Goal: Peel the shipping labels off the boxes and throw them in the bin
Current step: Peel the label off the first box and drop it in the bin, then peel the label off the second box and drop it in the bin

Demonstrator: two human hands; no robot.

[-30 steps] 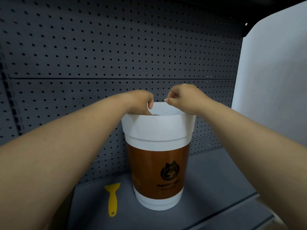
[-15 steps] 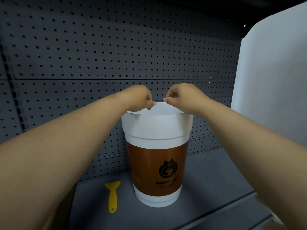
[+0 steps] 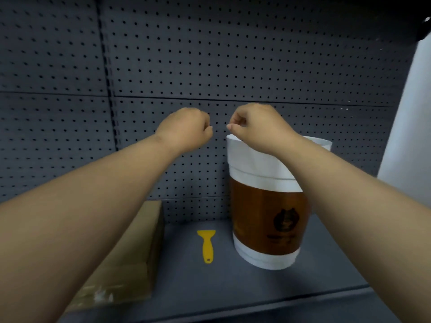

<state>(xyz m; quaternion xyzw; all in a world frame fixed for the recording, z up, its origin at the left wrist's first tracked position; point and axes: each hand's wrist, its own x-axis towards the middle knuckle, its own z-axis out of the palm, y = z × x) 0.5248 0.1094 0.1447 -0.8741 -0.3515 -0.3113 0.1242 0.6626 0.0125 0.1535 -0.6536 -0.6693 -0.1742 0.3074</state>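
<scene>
Two bare hands, the left hand [image 3: 186,128] and right hand [image 3: 254,127], hang fisted above a grey shelf [image 3: 233,287], the right over the rim of a cup-shaped bin [image 3: 263,206]. A yellow scraper [image 3: 207,244] lies between the bin and a cardboard box [image 3: 130,264].

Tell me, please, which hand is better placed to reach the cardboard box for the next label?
Probably the left hand. The cardboard box lies on its side of the shelf, under the left forearm. The right hand is over the rim of the bin, with the yellow scraper between bin and box.
</scene>
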